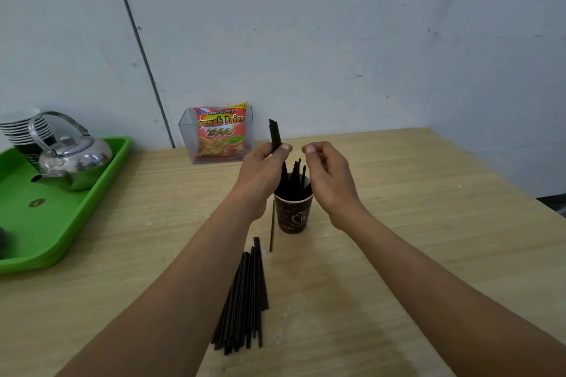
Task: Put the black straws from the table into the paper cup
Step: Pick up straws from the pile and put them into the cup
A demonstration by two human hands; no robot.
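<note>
Holding a small bunch of black straws [275, 133] upright just above centre frame, the left hand [262, 164] has thumb and fingers closed round their lower part, so the tops stick out above the fist. The right hand [327, 176] sits just beside it, fingers curled with thumb meeting fingertip; whether it pinches a straw cannot be told, and nothing shows between them. Directly below both hands stands the paper cup [293, 213], dark brown with pale print, already bristling with several straws that lean against its rim. A single straw [271, 225] lies on the table [398, 239] just left of the cup, and a loose pile of straws [243, 297] fans out lower in the frame, between the forearms.

These straws look light, thin and fairly stiff, yet smooth enough to slide out of a slack bunch. They are probably best pinched near mid-length, several together, then lowered end-first. The cup seems light too, so a sideways knock from a leaning bundle could tip it.
</note>
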